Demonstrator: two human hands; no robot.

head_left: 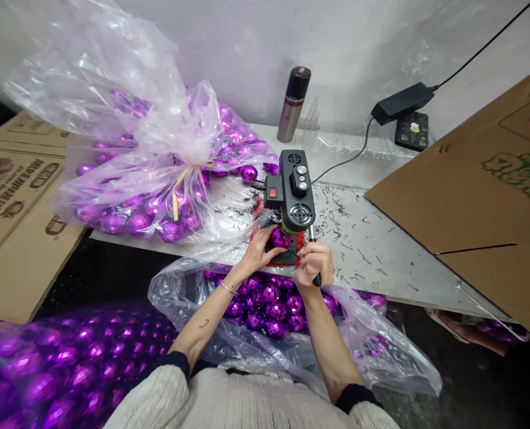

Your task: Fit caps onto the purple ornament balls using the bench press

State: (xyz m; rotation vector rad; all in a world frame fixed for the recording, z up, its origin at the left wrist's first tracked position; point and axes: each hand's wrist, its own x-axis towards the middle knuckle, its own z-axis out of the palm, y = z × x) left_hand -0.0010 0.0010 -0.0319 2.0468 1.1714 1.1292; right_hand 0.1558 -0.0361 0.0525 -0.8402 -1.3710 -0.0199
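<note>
A small black press machine (293,190) with a red switch stands at the table's front edge on a red base (297,245). Under its head sits a purple faceted ball (281,238), and my left hand (260,248) is closed around the ball, holding it in place. My right hand (315,263) is wrapped round the machine's lever handle (312,237) just right of the ball. Below both hands, in my lap, an open clear plastic bag (265,301) holds several purple faceted balls.
A tied clear bag of purple balls (158,179) lies on the table at left. More purple balls (64,363) fill the lower left. A metal flask (294,104), power adapter (402,102) and cardboard sheets (479,196) stand behind and right. Tiny wire bits (349,232) litter the table.
</note>
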